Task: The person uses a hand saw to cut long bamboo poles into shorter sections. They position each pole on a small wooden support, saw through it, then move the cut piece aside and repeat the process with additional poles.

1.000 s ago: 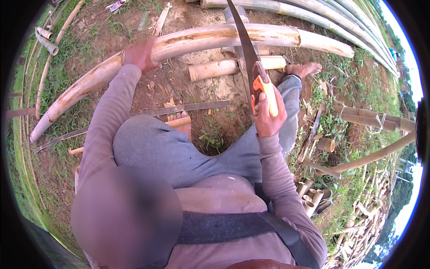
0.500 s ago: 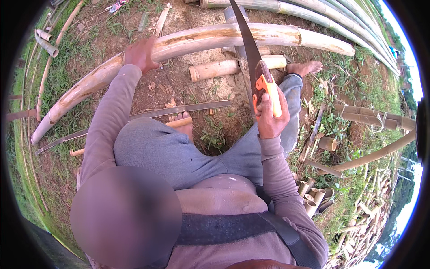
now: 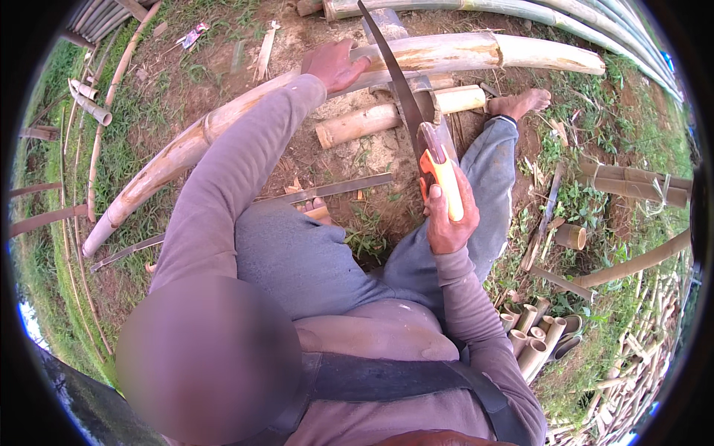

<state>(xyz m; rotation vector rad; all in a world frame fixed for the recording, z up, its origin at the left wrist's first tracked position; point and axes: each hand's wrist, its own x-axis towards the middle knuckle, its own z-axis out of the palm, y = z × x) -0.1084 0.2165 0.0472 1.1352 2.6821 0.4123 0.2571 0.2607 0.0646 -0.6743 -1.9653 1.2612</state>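
Note:
A long, pale bamboo pole (image 3: pixel 167 163) with brown streaks lies across in front of me, from the lower left to the upper right. My left hand (image 3: pixel 335 65) grips it from above, left of the saw, thumb and fingers over its top. In my right hand (image 3: pixel 452 215) is a handsaw (image 3: pixel 396 78), held by its orange and yellow handle. Its dark blade points up and away and crosses the pole in view; whether the teeth touch is unclear. Under the pole sits a grey support piece (image 3: pixel 383 24). Below it lies a short bamboo length (image 3: pixel 357 125).
A flat metal-like strip (image 3: pixel 338 186) lies before my knees. Several bamboo poles (image 3: pixel 446 6) lie at the far side. Cut bamboo tubes (image 3: pixel 537 334) stand at my right, near a heap of split pieces (image 3: pixel 632 357). My bare foot (image 3: pixel 524 102) rests by the pole.
My left hand has moved right along the bamboo pole, closer to the saw. The saw, still in my right hand, has shifted slightly. The whole view has turned a little.

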